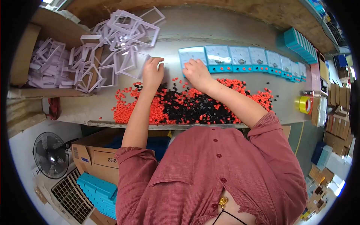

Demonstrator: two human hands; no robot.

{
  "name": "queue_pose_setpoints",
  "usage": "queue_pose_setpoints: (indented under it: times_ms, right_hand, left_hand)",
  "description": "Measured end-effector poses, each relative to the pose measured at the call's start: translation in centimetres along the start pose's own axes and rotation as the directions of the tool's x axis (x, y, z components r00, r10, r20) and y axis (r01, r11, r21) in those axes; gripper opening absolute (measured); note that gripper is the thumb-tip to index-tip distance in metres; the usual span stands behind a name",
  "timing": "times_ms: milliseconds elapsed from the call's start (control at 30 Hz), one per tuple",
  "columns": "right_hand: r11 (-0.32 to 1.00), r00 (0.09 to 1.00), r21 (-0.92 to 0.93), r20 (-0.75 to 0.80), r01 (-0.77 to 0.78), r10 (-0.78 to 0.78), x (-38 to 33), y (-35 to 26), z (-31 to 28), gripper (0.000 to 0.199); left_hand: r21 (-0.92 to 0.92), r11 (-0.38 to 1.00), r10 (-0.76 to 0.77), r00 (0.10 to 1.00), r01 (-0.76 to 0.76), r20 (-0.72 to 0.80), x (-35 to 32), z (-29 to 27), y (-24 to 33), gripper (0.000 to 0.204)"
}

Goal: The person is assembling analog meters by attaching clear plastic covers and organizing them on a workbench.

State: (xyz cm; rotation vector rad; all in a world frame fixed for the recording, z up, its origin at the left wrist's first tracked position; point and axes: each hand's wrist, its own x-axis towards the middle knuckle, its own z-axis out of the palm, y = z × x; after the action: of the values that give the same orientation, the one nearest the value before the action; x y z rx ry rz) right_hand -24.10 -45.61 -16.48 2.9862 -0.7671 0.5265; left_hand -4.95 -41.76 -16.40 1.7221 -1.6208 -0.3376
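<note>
My left hand (pixel 153 73) is just right of a pile of pale white rectangular frames (pixel 125 28), beside the edge of the nearest one. Its thumb and forefinger are curved and apart, with nothing visible between them. My right hand (pixel 197 73) bends over the lower edge of the leftmost teal panel (pixel 191 54), which has a clear, pale face. Its fingers are drawn together, and they hide that panel's lower strip and anything small in them. Below both hands spread small red pieces (pixel 129 110) and small black pieces (pixel 191 108), partly mixed.
Several more teal panels (pixel 240 56) run rightward in a row, with red and black dots along their strips. A stack of teal parts (pixel 300 45) stands at back right. A cardboard box (pixel 20 62) of white frames is at left; a yellow tape roll (pixel 304 104) lies at right.
</note>
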Motion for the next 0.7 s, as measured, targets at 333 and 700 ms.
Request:
queue_pose_setpoints:
  times_ms: [333,700]
  right_hand:
    - [0.969,0.988,-0.240,0.129,-0.052,0.085,0.4,-0.9,-0.6,0.012]
    - [0.981,0.977,-0.150,0.157,-0.119,0.143,1.0,-1.1,-0.3,0.016]
  left_hand:
    - [0.510,0.860,0.056,0.988,0.025,-0.144,7.4,-3.6,-5.6,0.036]
    - [0.771,0.633,-0.390,0.890,0.073,0.235,17.3,-4.4,-9.7,0.098]
